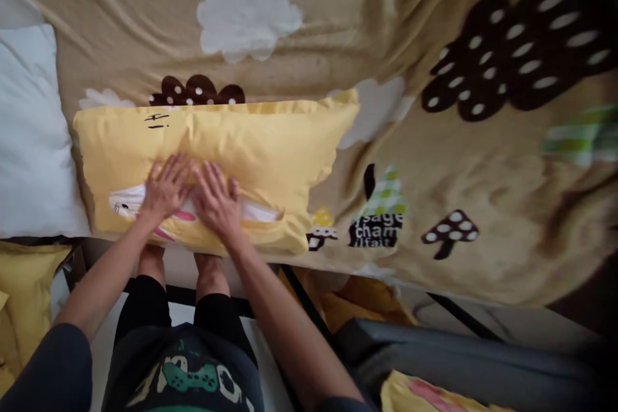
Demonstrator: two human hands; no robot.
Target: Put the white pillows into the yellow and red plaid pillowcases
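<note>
A yellow pillow (270, 148) lies flat on the bed along its near edge. Its cover carries a white cartoon figure with pink parts low on the front, and short black lettering near the far edge. My left hand (167, 185) rests palm down on the pillow's middle, fingers stretched out. Close beside it, my right hand (218, 199) also presses flat on the cover with its fingers spread. Both hands partly cover the printed figure. Neither hand grips the cloth.
A tan blanket (309, 19) with clouds and mushrooms spreads under the pillow. To the left sits a white pillow (33, 135). Another yellow pillow (29, 296) is at lower left. A dark grey padded edge (434, 360) and a yellow cloth (415, 393) are at lower right.
</note>
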